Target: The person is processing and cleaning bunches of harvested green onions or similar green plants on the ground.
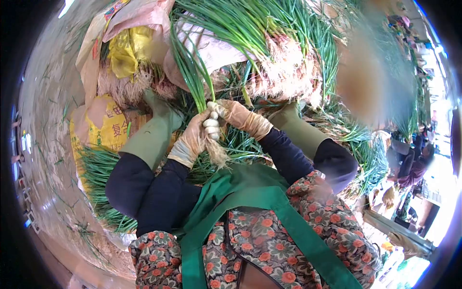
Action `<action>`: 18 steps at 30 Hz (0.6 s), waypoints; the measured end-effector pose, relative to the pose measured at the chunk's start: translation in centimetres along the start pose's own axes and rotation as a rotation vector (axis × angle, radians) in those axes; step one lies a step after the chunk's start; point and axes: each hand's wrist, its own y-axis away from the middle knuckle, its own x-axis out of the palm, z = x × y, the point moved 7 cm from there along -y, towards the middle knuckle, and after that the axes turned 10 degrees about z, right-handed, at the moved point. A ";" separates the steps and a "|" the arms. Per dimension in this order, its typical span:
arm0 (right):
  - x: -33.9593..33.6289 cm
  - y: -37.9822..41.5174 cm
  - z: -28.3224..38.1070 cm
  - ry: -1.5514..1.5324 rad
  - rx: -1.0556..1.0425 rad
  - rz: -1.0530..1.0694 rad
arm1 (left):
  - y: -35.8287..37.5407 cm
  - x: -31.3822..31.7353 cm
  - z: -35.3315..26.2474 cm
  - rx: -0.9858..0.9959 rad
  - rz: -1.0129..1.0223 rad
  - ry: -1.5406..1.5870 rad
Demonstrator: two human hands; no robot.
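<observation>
In front of my lap, my left hand (193,136) is wrapped round a small bunch of green onions (192,84). Their long green leaves point up and away, and their pale roots hang below the fist. My right hand (240,118) presses against the left from the other side; its fingertips pinch a single green onion stalk beside the bunch. Both hands wear thin, stained gloves with whitish fingertips. Just beyond them lies a large heap of green onions (231,26), its pinkish-white roots turned toward me.
A pink sack (149,19) and yellow plastic (130,50) lie over rooted bundles at upper left. A yellow printed sack (103,123) is beside my left boot (156,127). More green onions (103,178) lie along both sides. At far right, another person (418,166) sits near further piles.
</observation>
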 end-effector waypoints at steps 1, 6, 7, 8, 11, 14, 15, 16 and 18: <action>-0.1 1.6 3.7 0.735 -0.238 -0.075 | 0.2 -0.6 -0.2 0.030 -0.167 -0.130; -3.1 4.8 -0.1 0.391 0.359 0.156 | 1.5 -2.7 -3.4 0.266 -0.601 -0.435; -6.7 3.1 -1.4 0.401 -0.140 -0.036 | 1.1 -2.1 -3.0 0.238 -0.517 -0.389; -9.9 3.2 -0.6 0.440 -0.220 -0.249 | 0.8 -2.1 -2.7 0.211 -0.499 -0.388; -19.0 4.2 2.2 0.748 0.003 -0.822 | 0.3 -2.0 -2.0 0.158 -0.482 -0.374; -20.1 2.9 2.7 1.127 0.092 -0.773 | 0.2 -1.7 -2.4 0.180 -0.468 -0.389; -19.1 3.6 4.5 1.018 0.059 -0.788 | 0.3 -1.6 -2.4 0.170 -0.457 -0.362; -18.5 3.9 5.3 0.908 0.029 -0.795 | 0.3 -1.5 -2.6 0.181 -0.445 -0.370; -20.5 3.6 0.7 0.485 -0.099 -0.794 | 0.3 -1.4 -2.8 0.203 -0.425 -0.385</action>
